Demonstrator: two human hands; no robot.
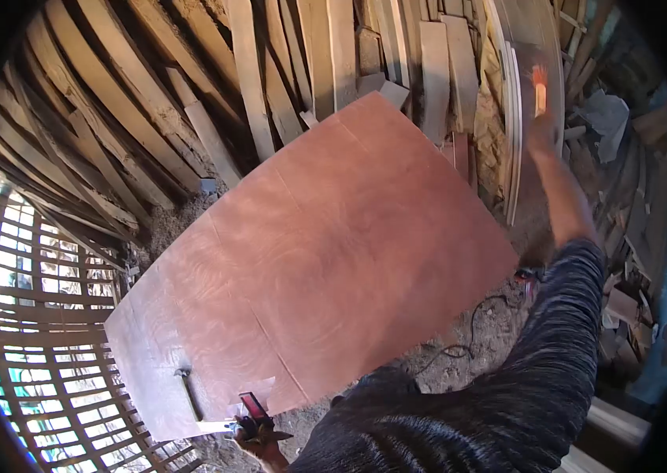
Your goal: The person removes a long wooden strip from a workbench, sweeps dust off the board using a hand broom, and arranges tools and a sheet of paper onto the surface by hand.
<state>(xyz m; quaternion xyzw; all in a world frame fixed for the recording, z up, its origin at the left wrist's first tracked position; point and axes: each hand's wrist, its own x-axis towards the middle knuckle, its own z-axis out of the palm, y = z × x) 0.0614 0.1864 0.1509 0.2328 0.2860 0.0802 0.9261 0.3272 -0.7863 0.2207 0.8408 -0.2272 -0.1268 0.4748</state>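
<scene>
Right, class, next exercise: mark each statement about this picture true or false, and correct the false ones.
1. The bare left hand is near the lower edge of the large, flat, reddish-brown board. True.
2. The bare right hand holds the orange-tipped, light-handled brush over the board's middle. False: it is out beyond the board's right side.
3. Light shows through the slatted lattice on the left. True.
4. The thin, long-handled tool lies on the ground. False: it lies on the board.
</scene>
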